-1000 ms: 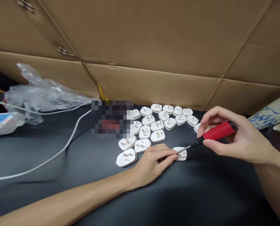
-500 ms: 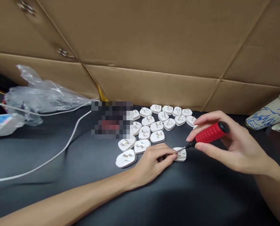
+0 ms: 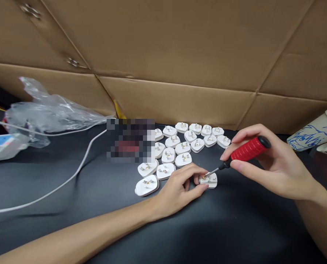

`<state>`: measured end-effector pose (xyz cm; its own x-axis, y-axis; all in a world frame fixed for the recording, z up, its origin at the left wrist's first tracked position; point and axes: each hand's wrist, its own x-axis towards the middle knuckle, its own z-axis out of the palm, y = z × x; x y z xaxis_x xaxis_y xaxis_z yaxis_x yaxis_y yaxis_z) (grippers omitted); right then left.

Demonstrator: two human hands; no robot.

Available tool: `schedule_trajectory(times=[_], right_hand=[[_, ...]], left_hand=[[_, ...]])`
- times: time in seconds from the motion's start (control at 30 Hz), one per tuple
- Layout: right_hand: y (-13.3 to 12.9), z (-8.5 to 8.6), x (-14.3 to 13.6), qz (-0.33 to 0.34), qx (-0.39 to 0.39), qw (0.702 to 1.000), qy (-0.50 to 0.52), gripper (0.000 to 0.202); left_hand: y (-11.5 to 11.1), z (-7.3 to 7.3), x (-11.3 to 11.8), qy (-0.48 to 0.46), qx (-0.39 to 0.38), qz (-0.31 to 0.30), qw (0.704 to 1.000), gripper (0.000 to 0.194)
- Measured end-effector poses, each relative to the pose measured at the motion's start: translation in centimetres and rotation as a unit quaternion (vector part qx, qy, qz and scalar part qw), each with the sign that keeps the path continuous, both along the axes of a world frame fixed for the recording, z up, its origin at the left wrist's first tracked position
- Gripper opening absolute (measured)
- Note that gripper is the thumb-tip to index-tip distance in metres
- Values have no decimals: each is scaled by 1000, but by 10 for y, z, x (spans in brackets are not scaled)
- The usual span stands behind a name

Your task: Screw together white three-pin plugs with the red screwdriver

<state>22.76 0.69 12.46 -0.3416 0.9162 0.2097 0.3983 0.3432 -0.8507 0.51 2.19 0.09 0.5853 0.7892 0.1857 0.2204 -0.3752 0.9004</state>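
Note:
A white plug piece [image 3: 212, 181] with metal prongs lies flat on the dark table, held at its left end between the thumb and fingers of my left hand [image 3: 185, 187]. My right hand [image 3: 268, 165] grips a red and black screwdriver [image 3: 248, 149], which slants down to the left. Its tip meets a small brass-coloured screw near the left end of the piece. Several similar white plug pieces [image 3: 172, 141], prongs up, are spread beyond my left hand.
Cardboard [image 3: 174, 47] stands behind the table [image 3: 102, 183]. At the left are a clear plastic bag [image 3: 53, 110], a white cable [image 3: 82, 161] and a white device [image 3: 3, 145]. A pixelated patch hides something beside the plugs. A patterned cup [image 3: 312, 134] leans at the right.
My left fingers have spread from a pinch at the screw to the two sides of the plug piece. My right hand and the screwdriver handle have shifted slightly up and to the right.

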Motion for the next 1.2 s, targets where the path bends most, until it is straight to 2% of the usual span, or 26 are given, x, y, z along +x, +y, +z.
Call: schedule_trajectory(times=[0.27, 0.4, 0.57, 1.2], right_hand=[[-1, 8, 7, -78, 31, 996, -20, 25], [4, 3, 6, -53, 8, 997, -48, 23], [9, -2, 3, -19, -4, 997, -72, 22], [13, -12, -1, 12, -19, 994, -104, 21]], left_hand=[[-2, 1, 1, 51, 36, 18, 998, 32], [-1, -1, 3, 62, 38, 5, 997, 34], [0, -5, 2, 68, 38, -13, 997, 27], [1, -4, 3, 71, 31, -13, 997, 20]])
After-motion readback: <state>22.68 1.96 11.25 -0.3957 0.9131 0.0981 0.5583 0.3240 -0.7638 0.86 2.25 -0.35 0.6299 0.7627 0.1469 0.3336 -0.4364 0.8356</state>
